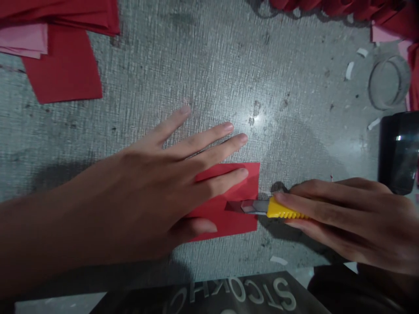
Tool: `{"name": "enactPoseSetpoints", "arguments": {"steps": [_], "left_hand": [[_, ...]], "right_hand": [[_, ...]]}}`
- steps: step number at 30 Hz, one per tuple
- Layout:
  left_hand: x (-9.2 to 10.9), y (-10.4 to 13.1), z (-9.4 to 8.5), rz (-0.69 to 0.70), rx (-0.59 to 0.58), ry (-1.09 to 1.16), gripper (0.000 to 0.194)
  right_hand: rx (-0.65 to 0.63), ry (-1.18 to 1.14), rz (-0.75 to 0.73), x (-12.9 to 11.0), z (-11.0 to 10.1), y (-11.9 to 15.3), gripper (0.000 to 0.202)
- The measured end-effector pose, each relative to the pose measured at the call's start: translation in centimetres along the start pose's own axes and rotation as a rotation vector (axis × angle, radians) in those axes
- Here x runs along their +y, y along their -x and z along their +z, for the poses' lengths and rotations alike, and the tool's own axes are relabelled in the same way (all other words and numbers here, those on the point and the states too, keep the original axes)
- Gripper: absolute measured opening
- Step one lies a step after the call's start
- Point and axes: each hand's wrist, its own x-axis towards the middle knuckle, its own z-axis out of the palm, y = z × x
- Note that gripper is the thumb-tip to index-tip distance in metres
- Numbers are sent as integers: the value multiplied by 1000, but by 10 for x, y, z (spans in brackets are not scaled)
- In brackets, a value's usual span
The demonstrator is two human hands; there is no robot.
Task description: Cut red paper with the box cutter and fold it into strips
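My left hand lies with its fingers spread, the index finger and thumb resting on a red sheet and the other fingers reaching past its upper edge. From the right, my right hand grips a yellow cutter knife. The metal blade points left over the right part of the red sheet, its tip near the sheet's middle. Whether the tip touches the sheet I cannot tell. Part of the sheet is hidden under my left hand.
Red sheets and pink sheets lie at the upper left. At the right are a roll of clear tape, a black object and white scraps. Folded red pieces line the top right. Dark lettered fabric shows below.
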Motion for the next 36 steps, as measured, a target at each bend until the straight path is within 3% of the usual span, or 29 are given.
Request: {"name": "enactPoseSetpoints", "arguments": {"steps": [5, 12, 19, 36], "left_hand": [[0, -1, 1, 39, 3, -67, 69], [-1, 0, 1, -1, -6, -14, 61], [-1, -1, 2, 11, 33, -40, 54], [1, -2, 0, 3, -25, -109, 66]], "right_hand": [[-9, 43, 1, 0, -2, 0, 27], [-19, 108, 49, -1, -2, 13, 30], [-26, 96, 60, -3, -10, 9, 27], [-54, 68, 85, 4, -13, 19, 33]]}}
